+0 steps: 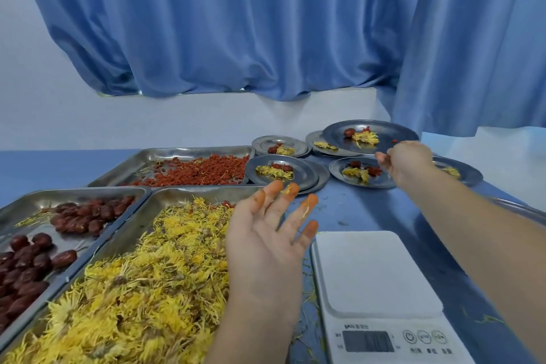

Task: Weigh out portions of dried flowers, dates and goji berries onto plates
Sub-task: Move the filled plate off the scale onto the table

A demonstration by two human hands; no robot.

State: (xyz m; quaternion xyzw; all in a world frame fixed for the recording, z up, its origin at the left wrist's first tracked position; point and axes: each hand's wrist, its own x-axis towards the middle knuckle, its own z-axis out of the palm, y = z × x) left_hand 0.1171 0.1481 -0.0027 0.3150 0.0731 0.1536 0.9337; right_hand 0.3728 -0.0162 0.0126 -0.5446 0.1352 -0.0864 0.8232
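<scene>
Right hand (pixel 407 162) is out at the far right, fingers pinching the near rim of the top plate (pixel 393 130), which sits over another plate and carries a date, some goji and a tuft of flowers. Left hand (pixel 266 242) hangs open, palm toward the camera, fingers spread, tips stained orange, over the right edge of the flowers (pixel 141 275) in the near tray. Dates (pixel 29 260) lie in the tray on the left, goji (pixel 201 171) in the tray behind. More filled plates (pixel 305 173) are clustered near the held one. The white scale (pixel 375 275) sits bare on the blue surface (pixel 369 210), near right. A blue curtain (pixel 236 23) hangs behind.
</scene>
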